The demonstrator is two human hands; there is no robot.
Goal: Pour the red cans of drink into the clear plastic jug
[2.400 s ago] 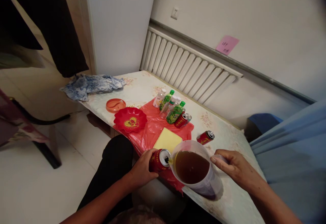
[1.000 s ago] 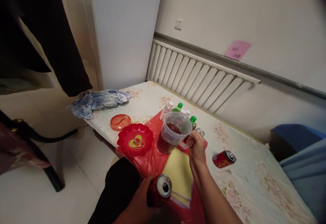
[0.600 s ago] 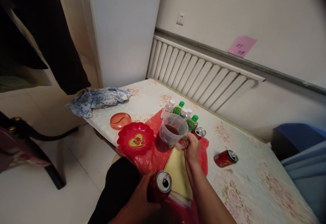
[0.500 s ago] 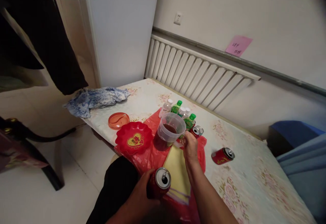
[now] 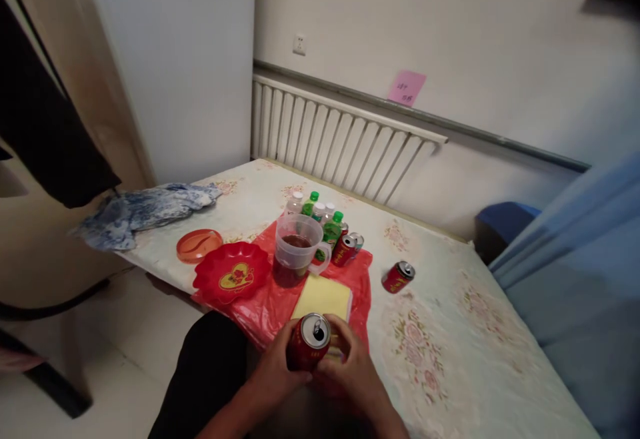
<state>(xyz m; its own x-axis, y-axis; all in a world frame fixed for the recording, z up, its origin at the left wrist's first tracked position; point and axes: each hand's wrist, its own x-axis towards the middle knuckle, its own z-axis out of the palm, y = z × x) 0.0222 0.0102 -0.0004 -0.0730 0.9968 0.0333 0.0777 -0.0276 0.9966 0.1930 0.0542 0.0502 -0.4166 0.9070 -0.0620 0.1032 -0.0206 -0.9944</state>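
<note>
My left hand [image 5: 275, 372] is closed around an opened red drink can [image 5: 309, 342], held upright low in front of me. From the other side my right hand [image 5: 350, 366] curls against the same can, its thumb and fingertips at the can's side. Beyond them, a clear plastic jug [image 5: 293, 259] with dark brown liquid stands on a red plastic bag [image 5: 260, 312], its handle turned right. A folded yellow cloth [image 5: 324, 297] lies between the jug and my hands, partly hidden by them.
Left of the jug lie a red scalloped plate [image 5: 260, 266] and an orange round lid [image 5: 199, 244]. Several small bottles [image 5: 331, 228] and red cans [image 5: 345, 250] stand behind it. Another red can [image 5: 399, 277] lies tilted at right. A blue-white cloth [image 5: 150, 209] hangs over the far-left edge.
My right hand has left the jug's handle and come back to the can in my left hand. The jug stays on the bag. The view has swung to the right.
</note>
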